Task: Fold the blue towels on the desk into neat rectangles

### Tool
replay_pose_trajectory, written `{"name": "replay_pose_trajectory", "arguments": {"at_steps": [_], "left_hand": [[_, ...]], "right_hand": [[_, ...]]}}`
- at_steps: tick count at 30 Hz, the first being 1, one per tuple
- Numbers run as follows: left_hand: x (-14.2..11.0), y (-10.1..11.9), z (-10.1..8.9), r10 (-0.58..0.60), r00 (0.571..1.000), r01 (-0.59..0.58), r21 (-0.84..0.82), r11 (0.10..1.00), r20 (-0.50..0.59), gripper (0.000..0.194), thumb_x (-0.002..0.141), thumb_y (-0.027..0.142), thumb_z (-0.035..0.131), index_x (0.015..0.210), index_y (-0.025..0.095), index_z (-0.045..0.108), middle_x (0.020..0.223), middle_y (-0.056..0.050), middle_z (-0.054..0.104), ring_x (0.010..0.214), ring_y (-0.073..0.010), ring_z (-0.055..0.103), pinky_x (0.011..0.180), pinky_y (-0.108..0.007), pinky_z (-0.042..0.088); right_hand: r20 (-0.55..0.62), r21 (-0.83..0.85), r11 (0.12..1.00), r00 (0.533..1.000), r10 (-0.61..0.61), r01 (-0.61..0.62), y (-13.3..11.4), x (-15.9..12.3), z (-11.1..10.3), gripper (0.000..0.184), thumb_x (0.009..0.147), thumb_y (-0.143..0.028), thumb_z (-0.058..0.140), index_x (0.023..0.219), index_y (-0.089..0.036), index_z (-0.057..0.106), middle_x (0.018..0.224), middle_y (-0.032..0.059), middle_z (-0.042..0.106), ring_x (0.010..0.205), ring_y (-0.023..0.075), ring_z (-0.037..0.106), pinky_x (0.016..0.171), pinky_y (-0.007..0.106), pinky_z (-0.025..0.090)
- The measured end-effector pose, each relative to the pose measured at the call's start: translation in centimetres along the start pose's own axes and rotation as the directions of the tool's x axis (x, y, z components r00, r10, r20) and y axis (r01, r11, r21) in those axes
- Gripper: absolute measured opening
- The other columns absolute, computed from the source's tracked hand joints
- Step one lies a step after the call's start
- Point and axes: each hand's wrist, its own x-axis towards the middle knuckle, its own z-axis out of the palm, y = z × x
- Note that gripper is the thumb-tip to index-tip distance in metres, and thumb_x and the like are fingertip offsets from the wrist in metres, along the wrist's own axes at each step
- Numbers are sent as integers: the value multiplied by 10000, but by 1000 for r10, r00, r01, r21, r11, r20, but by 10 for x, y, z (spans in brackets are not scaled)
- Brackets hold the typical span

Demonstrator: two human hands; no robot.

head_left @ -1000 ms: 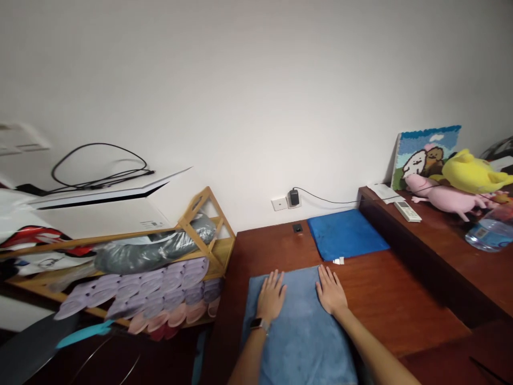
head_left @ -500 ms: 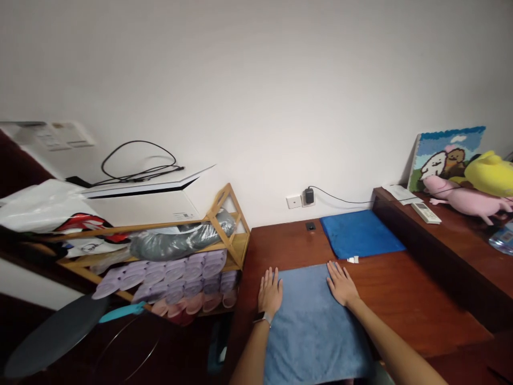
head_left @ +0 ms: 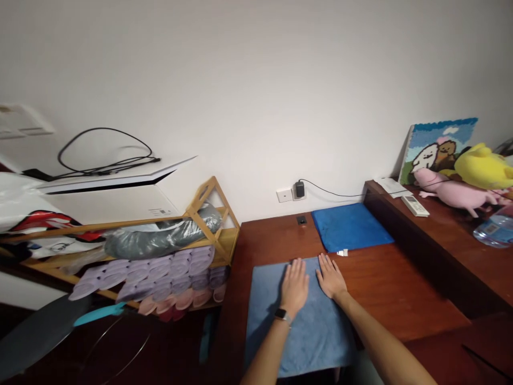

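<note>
A grey-blue towel (head_left: pixel 264 299) lies spread on the dark wooden table (head_left: pixel 385 289). My left hand (head_left: pixel 294 287), with a watch on the wrist, rests flat on the towel near its far edge, fingers stretched out. My right hand (head_left: pixel 331 277) lies flat beside it at the towel's far right corner, fingers apart. The two hands are almost touching. Neither hand holds anything.
A folded bright blue cloth (head_left: pixel 349 226) lies behind the towel near a wall socket with a charger (head_left: pixel 298 189). A raised shelf on the right carries a remote (head_left: pixel 415 206), plush toys (head_left: pixel 460 187) and a water bottle (head_left: pixel 495 229). A wooden rack of slippers (head_left: pixel 168 267) stands left.
My left hand has slid right across the towel from its left edge toward the right hand. The right hand has stayed near the far right corner. The view has shifted a little.
</note>
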Motion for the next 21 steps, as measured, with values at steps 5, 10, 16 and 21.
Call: {"name": "replay_pose_trajectory", "arguments": {"at_steps": [5,10,16,21], "left_hand": [[-2,47,24,28,995,-20,-81,997,99,581,1094,414,271,1641,223,318,1670,-69,403,1559,-226,334,1277,-479,301],[-49,-73,-2,-210,972,201,93,975,102,608,1074,439,326,1627,188,354,1670,-118,388,1555,-283,342,1260,-522,317],[-74,-132,-21,-291,951,273,154,950,104,606,1079,387,277,1608,108,371,1670,-154,376,1562,-264,322,1263,-471,317],[-68,-120,-21,-317,944,300,158,941,90,608,1065,373,300,1610,114,372,1646,-166,412,1544,-280,362,1254,-493,329]], "right_hand": [[6,-16,999,999,-31,31,3,0,1,667,1026,-325,260,1662,-128,223,1724,63,221,1610,227,146,1296,441,179],[-11,20,1000,1000,9,-8,2,0,5,667,1056,-400,209,1665,-127,217,1723,65,231,1605,230,172,1299,445,162],[50,0,1000,998,30,-30,-7,8,-11,665,1042,-360,227,1655,-102,244,1719,77,232,1606,239,167,1296,462,167],[22,-12,999,999,31,-31,-15,-2,-31,654,1046,-340,225,1644,-79,270,1717,92,239,1599,246,196,1298,457,173]]}}
